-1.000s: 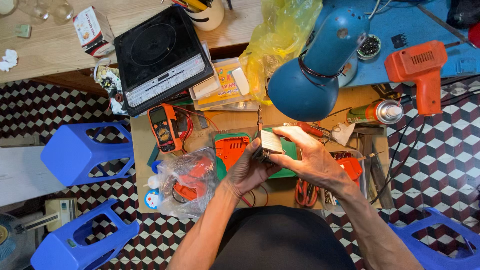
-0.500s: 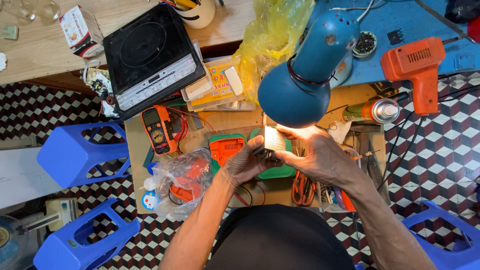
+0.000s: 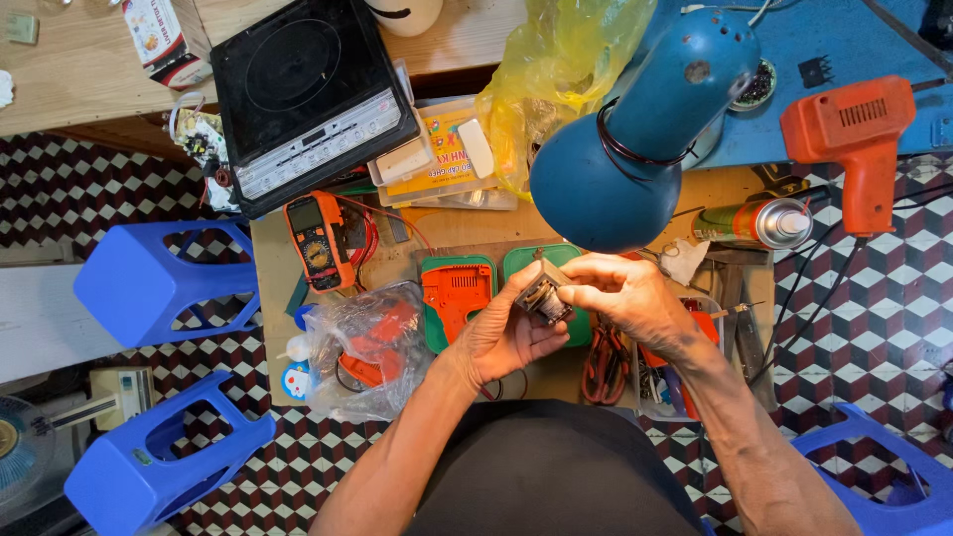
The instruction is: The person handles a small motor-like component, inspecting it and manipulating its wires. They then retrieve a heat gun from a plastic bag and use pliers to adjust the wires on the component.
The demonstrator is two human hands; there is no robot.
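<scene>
1. Small electronic part (image 3: 544, 295), one, boxy, dark with metallic faces: was held over the tabletop (image 3: 467, 230), between both hands, just below the blue lamp (image 3: 635, 149).
2. Left hand (image 3: 499, 333), one: its grip was curled under and around the part, fingers pressed to its side.
3. Right hand (image 3: 620, 298), one: its grip pinched the part's top edge between thumb and fingertips.
4. Risk, judged: the part was small and sat above a crowded surface; a slip of either grip could drop it among the clutter, where it might be hard to find. The lamp head hung close, so a raised hand could knock it.
5. Counted nearby: blue stools (image 3: 159, 283), three whole, part of a fourth; multimeter (image 3: 318, 241), one; induction cooker (image 3: 308, 94), one; orange drill (image 3: 859, 139), one; spray can (image 3: 754, 223), one; clear bag of orange parts (image 3: 367, 347), one; yellow bag (image 3: 556, 69), one.
</scene>
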